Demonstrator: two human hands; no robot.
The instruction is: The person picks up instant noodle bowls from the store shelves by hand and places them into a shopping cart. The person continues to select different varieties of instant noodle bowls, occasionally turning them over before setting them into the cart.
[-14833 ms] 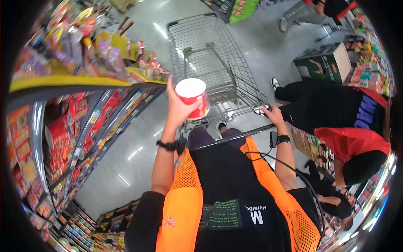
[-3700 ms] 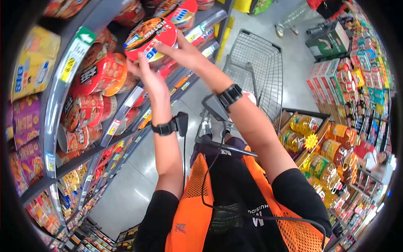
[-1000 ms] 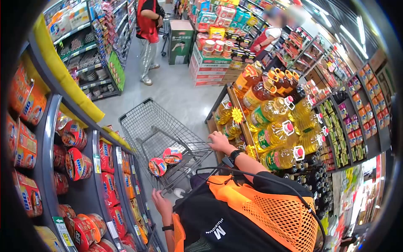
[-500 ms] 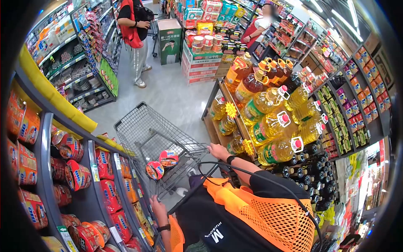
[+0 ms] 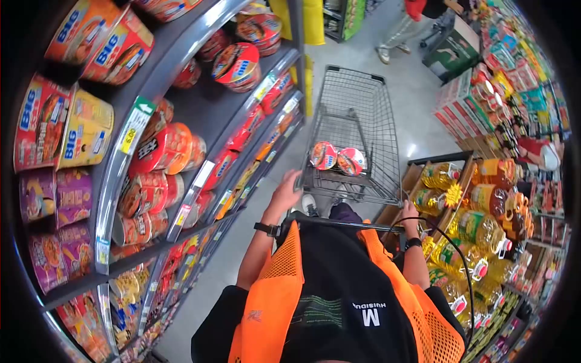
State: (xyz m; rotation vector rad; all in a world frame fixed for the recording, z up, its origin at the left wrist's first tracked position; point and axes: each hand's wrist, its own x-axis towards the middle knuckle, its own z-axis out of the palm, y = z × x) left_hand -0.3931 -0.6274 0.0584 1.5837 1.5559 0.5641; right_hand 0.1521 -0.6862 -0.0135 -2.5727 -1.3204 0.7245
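In front of me stands a wire shopping cart (image 5: 387, 115), seen from above. My left hand (image 5: 286, 193) is closed at the left end of its near side, its fingertips partly hidden. At the right end, my right hand (image 5: 410, 215) is wrapped on the cart too, with a dark cable passing close by. Two red-and-white instant noodle bowls lie side by side in the near part of the basket: a left bowl (image 5: 324, 155) and a right bowl (image 5: 351, 161).
Shelves of noodle bowls (image 5: 239, 66) rise close on my left. To the right, a wooden rack holds oil bottles (image 5: 478, 227). Farther ahead are a green box (image 5: 452, 48), stacked cartons (image 5: 463, 106) and a person in grey trousers (image 5: 407, 30). Grey floor (image 5: 408, 130) runs between.
My view has swung left, so the noodle shelf fills more of it and the oil bottles sit farther right. My left hand has come up to the cart's near side; the right stays on it.
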